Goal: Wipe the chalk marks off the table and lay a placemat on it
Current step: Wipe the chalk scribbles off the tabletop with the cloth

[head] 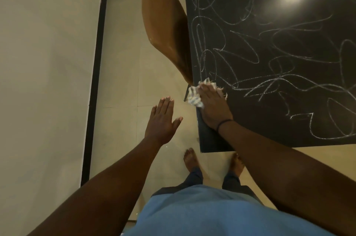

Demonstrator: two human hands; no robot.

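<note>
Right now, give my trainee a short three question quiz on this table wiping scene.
1. True or false: the right hand presses a cloth on the table.
2. Which is the left hand doing? A: holding a placemat. B: hovering open over the floor.
3. Fill in: the chalk marks are still ___ across most of the tabletop.

Key: 1 true; 2 B; 3 visible.
</note>
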